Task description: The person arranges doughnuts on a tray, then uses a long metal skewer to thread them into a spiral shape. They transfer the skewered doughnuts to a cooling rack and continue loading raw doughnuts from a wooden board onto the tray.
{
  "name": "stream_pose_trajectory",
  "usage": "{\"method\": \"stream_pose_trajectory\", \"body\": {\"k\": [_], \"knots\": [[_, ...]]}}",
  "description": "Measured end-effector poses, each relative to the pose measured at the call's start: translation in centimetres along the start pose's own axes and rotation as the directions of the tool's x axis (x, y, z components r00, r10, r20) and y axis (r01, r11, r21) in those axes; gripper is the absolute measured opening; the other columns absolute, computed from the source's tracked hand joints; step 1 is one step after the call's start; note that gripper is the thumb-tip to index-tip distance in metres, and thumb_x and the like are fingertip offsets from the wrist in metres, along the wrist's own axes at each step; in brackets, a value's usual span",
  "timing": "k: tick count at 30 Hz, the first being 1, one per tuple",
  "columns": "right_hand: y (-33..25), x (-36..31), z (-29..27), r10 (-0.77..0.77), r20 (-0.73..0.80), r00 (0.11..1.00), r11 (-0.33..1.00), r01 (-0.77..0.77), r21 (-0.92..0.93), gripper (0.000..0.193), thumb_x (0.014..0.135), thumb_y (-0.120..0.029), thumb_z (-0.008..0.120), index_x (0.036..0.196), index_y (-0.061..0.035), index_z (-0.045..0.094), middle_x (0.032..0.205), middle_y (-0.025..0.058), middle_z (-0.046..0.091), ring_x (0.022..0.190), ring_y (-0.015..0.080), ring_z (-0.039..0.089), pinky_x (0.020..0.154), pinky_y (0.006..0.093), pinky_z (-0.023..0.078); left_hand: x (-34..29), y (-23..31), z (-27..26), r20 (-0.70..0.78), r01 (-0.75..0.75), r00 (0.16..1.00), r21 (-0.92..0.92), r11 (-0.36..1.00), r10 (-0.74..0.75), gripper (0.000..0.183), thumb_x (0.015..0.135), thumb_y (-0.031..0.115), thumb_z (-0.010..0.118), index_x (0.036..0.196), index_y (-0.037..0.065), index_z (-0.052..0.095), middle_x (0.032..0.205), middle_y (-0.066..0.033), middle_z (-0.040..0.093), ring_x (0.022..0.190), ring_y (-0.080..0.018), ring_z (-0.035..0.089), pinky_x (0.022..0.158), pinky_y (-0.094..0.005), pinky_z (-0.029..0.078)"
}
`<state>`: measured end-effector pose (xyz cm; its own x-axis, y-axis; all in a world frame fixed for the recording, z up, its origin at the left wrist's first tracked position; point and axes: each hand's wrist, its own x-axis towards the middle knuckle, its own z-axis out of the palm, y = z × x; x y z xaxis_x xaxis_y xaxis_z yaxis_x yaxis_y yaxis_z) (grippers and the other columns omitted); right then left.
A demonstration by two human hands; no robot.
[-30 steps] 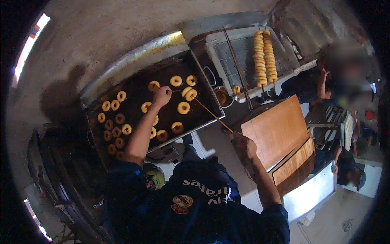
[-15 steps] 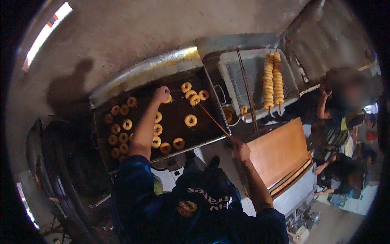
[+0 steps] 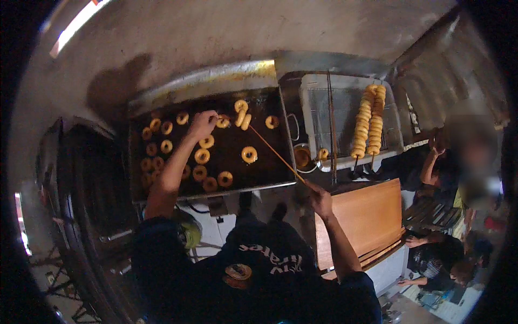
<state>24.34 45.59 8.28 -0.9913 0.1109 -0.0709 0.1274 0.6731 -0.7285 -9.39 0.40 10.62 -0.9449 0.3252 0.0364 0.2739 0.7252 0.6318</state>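
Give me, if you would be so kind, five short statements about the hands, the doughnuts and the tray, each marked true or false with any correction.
1. The right hand grips a thin stick. True.
2. The left hand rests on the wooden board. False: it is over the large pan.
3. Two rows of threaded doughnuts lie over the pale-rimmed tray. True.
4. The large pan has just one doughnut in it. False: many are spread across it.
5. The pale-rimmed tray is left of the large pan. False: it is to the right.
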Motion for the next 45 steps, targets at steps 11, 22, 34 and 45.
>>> {"method": "stream_pose_trajectory", "body": {"k": [11, 22, 34, 45], "knots": [[-1.8, -1.8, -16.1, -0.190, 0.181, 0.965, 0.807, 0.259, -0.530, 0.021, 0.089, -0.014, 0.063, 0.108, -0.0148, 0.074, 0.091, 0.0152, 0.074, 0.073, 0.0352, 0.072, 0.063, 0.0469, 0.058, -13.1, 8.8, 12.2, 0.021, 0.200, 0.979, 0.095, 0.975, -0.203, 0.018, 0.096, 0.019, 0.059, 0.098, 0.005, 0.071, 0.093, -0.0215, 0.072, 0.092, -0.0421, 0.070, 0.082, -0.0523, 0.056], [4.4, 1.7, -4.9, -0.067, 0.313, 0.947, 0.873, 0.208, -0.441, 0.053, 0.086, -0.008, 0.060, 0.134, -0.0294, 0.069, 0.103, 0.0158, 0.075, 0.086, 0.0402, 0.073, 0.074, 0.0502, 0.059, -12.5, -3.8, 9.1, -0.065, 0.228, 0.973, 0.155, 0.961, -0.220, 0.019, 0.096, 0.018, 0.060, 0.100, 0.003, 0.072, 0.099, -0.0209, 0.073, 0.098, -0.0411, 0.069, 0.087, -0.0525, 0.054], [-6.9, 6.1, 1.5, 0.007, 0.370, 0.929, 0.815, 0.210, -0.541, 0.050, 0.093, -0.017, 0.059, 0.139, -0.0351, 0.064, 0.101, 0.0131, 0.076, 0.086, 0.0388, 0.073, 0.073, 0.0493, 0.059, -11.1, -9.7, 3.2, -0.326, 0.431, 0.874, 0.176, 0.885, -0.361, 0.017, 0.097, 0.017, 0.059, 0.096, 0.003, 0.068, 0.095, -0.0214, 0.071, 0.092, -0.0426, 0.069, 0.084, -0.0539, 0.054], [1.3, 4.8, -1.2, -0.180, 0.261, 0.948, 0.963, 0.225, -0.152, 0.045, 0.089, -0.008, 0.065, 0.130, -0.0264, 0.073, 0.080, 0.0146, 0.069, 0.064, 0.0255, 0.065, 0.066, 0.0367, 0.054, -17.0, -4.8, -0.9, -0.145, 0.251, 0.949, -0.182, 0.951, -0.278, 0.019, 0.099, 0.019, 0.064, 0.103, 0.003, 0.074, 0.099, -0.0168, 0.073, 0.092, -0.0341, 0.069, 0.083, -0.0431, 0.053]]}}
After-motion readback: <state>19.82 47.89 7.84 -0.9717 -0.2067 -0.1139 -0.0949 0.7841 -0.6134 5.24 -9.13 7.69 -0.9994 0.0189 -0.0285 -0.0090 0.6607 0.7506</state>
